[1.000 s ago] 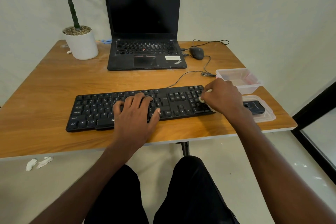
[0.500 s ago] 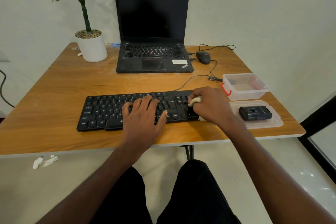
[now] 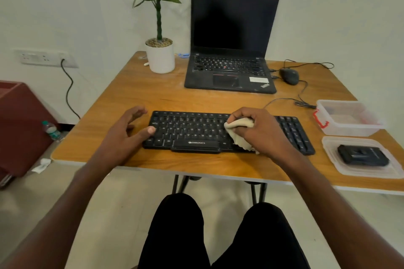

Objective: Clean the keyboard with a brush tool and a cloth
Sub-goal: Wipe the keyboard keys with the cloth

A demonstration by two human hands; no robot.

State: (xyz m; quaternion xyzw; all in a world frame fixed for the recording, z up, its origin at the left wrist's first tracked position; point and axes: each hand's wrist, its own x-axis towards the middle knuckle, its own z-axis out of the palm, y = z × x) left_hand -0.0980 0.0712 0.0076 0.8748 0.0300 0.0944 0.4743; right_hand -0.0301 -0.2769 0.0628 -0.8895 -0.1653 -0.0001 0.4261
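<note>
A black keyboard [image 3: 192, 131] lies near the front edge of the wooden table [image 3: 153, 98]. My right hand [image 3: 260, 129] grips a crumpled beige cloth [image 3: 239, 132] and presses it onto the keys right of the middle. My left hand [image 3: 124, 135] sits at the keyboard's left end, thumb touching the left edge keys, fingers relaxed and spread over the table. A black tool [image 3: 361, 155] lies on a clear plastic lid [image 3: 371, 170] at the right; whether it is the brush I cannot tell.
An open black laptop [image 3: 229, 72] stands at the back, with a wired mouse [image 3: 289, 75] to its right and a potted plant [image 3: 160, 57] to its left. A clear plastic box [image 3: 347, 118] sits behind the lid. My knees are under the table edge.
My right hand has wiped the cloth leftward from the number pad toward the middle keys. My left hand has slid off the middle keys to the keyboard's left end. The view shifted left.
</note>
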